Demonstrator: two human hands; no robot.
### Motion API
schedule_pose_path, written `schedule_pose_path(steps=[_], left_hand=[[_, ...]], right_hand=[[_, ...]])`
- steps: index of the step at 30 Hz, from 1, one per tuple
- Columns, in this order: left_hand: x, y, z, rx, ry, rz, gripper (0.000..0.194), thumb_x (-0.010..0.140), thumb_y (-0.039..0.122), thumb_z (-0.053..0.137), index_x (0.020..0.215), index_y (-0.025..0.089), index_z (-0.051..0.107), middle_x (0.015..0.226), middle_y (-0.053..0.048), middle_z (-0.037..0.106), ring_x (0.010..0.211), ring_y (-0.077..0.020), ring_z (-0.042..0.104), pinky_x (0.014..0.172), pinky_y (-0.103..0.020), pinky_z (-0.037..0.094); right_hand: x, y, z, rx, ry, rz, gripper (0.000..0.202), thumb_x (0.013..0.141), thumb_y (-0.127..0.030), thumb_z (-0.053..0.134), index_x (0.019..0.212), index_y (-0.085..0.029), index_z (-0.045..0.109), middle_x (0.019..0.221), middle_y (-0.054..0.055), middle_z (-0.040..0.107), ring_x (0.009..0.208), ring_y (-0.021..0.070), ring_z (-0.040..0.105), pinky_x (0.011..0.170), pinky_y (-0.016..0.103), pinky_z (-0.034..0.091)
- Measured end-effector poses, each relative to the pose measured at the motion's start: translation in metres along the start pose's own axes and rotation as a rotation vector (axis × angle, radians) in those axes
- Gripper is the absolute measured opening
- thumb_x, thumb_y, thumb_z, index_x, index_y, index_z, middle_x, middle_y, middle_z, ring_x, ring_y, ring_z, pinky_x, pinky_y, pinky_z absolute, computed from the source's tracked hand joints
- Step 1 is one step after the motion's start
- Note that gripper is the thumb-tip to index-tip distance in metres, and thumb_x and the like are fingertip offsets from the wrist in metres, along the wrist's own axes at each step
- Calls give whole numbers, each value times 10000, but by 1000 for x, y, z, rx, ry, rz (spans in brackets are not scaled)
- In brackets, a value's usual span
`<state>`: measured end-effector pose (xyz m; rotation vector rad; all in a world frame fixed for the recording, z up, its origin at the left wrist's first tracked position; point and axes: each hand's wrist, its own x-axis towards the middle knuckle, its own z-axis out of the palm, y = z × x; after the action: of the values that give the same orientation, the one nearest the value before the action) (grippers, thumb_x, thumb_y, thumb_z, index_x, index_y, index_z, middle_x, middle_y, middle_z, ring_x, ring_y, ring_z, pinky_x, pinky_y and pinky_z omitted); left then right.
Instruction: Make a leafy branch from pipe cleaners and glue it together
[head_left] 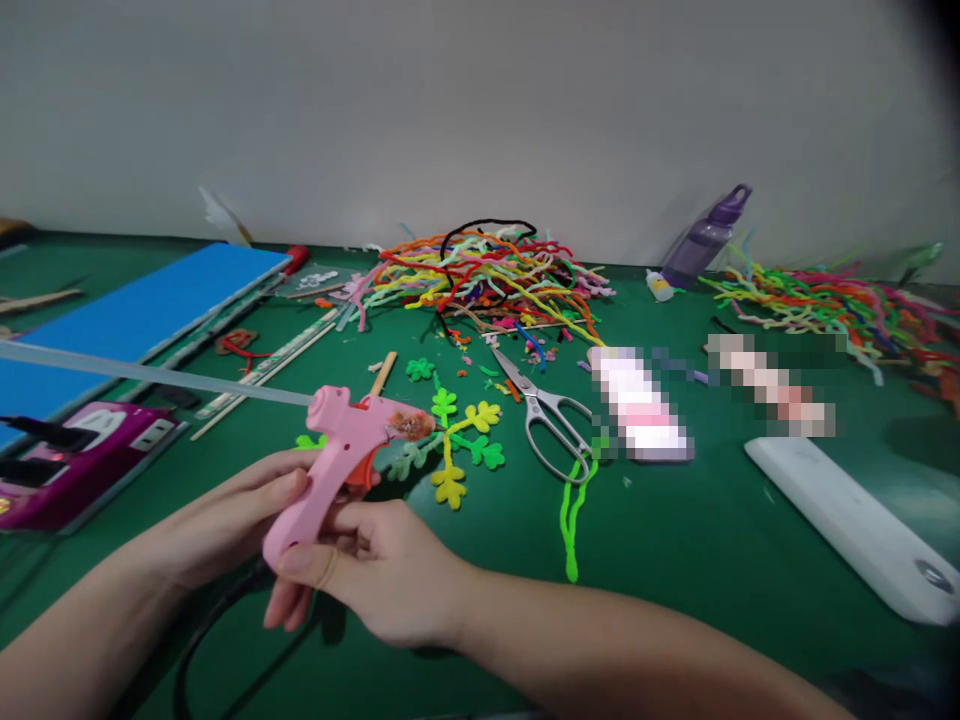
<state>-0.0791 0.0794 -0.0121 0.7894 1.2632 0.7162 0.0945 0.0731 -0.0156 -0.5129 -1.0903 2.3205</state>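
A pink hot glue gun [330, 470] with a long clear glue stick in its back is between my two hands. My right hand [397, 570] is closed around its handle, thumb near the bottom. Against the handle's other side my left hand [255, 500] is closed, its fingertips partly hidden behind the gun. The browned nozzle is at the middle of a spray of fuzzy leaf shapes, with a yellow leaf [450, 480] and a green leaf [489, 450]. Whether it touches them I cannot tell. A light green fuzzy piece [309, 441] shows just beyond my left hand.
Scissors [551, 420] and a bent green pipe cleaner [571, 530] lie to the right, near a white device [847, 530]. Pipe cleaners [480, 275] are heaped at the back by a purple bottle [701, 245]. A purple power strip [90, 460] and blue board [150, 300] are left.
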Motion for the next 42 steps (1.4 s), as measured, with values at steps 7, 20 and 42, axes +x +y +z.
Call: schedule_pose_path(steps=[7, 20, 42], left_hand=[[2, -5, -9, 7, 65, 78, 493, 528, 499, 805, 870, 150, 741, 647, -95, 722, 478, -221, 634, 414, -282, 510], [10, -14, -20, 46, -143, 155, 496, 674, 561, 704, 944, 147, 658, 690, -80, 734, 534, -219, 675, 430, -258, 528], [8, -4, -11, 36, -319, 177, 436, 711, 556, 675, 834, 138, 679, 682, -79, 734, 534, -202, 687, 451, -230, 541]], right_hand=[[2, 3, -1, -36, -10, 3, 454, 665, -635, 643, 774, -204, 549, 646, -38, 533, 558, 89, 485, 664, 248, 415], [7, 11, -6, -35, -39, -34, 469, 707, -621, 643, 818, -174, 555, 661, -30, 546, 566, 76, 500, 641, 227, 414], [8, 15, -7, -66, -24, -19, 203, 833, -377, 611, 828, -181, 558, 652, -39, 540, 559, 71, 494, 628, 203, 417]])
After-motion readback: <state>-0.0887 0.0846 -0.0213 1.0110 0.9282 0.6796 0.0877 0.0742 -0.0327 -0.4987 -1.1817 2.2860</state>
